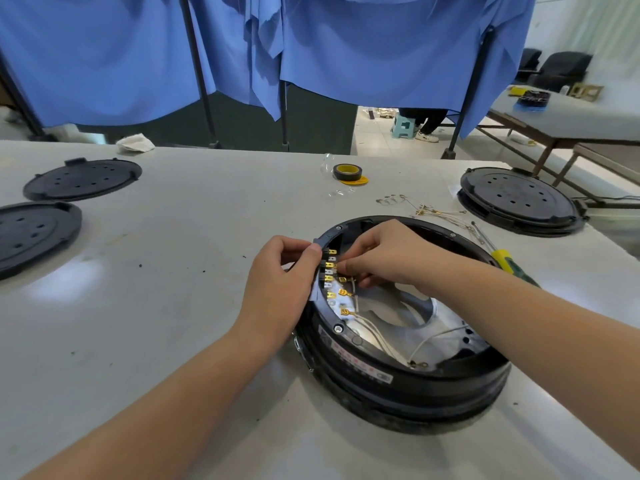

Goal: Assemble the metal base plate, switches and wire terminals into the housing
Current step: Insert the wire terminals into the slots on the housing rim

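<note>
A round black housing [398, 379] lies open side up on the grey table [173, 306]. Inside it sits the shiny metal base plate [436, 344] with white wires [377, 336] running across it. A row of switches with brass tabs [330, 271] lines the housing's left inner wall, and brass wire terminals [343, 292] sit beside them. My left hand [277, 289] grips the housing's left rim at the switches, thumb on the rim. My right hand [384, 259] reaches into the housing and pinches a wire terminal next to the upper switch tabs.
Two black round covers [83, 178] [31, 233] lie at the left, another housing [519, 200] at the far right. A yellow-cored tape roll [347, 172], loose wires with ring terminals [426, 211] and a yellow-handled screwdriver [502, 259] lie behind the housing. Blue curtains hang beyond the table.
</note>
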`<state>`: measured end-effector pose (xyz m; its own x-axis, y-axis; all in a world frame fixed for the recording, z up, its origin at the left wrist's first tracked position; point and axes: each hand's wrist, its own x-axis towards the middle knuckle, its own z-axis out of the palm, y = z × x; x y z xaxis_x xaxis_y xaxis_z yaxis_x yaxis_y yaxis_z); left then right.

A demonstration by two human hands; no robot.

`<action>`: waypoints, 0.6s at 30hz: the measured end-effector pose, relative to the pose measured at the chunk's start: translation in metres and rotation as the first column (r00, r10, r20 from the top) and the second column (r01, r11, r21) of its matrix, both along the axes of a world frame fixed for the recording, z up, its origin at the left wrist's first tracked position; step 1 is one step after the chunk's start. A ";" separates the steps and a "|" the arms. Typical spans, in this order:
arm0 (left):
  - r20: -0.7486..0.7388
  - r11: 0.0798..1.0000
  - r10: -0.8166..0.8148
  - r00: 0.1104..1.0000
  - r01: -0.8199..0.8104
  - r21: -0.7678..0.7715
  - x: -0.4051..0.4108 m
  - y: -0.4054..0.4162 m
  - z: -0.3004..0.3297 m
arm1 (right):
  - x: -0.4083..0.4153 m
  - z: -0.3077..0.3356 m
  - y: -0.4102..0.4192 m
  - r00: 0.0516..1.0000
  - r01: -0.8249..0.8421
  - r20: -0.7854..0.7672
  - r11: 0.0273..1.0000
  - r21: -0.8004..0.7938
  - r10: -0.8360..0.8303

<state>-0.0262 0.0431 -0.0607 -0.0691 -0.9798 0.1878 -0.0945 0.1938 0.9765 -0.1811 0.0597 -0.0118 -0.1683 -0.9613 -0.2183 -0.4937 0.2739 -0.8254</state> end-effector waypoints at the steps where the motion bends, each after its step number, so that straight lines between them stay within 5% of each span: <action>1: 0.007 1.000 0.002 1.000 -0.002 -0.003 0.000 0.000 0.000 | 0.000 0.000 0.000 1.000 0.008 0.009 1.000 -0.001 -0.008; 18: 0.097 0.997 0.055 0.994 -0.050 -0.050 0.005 0.000 0.001 | 0.003 0.004 0.004 0.998 0.035 0.044 0.999 0.021 -0.036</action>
<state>-0.0214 0.0429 -0.0593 -0.0381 -0.9728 0.2285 -0.2010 0.2315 0.9518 -0.1782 0.0634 -0.0077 -0.1922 -0.9500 -0.2462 -0.4463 0.3080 -0.8402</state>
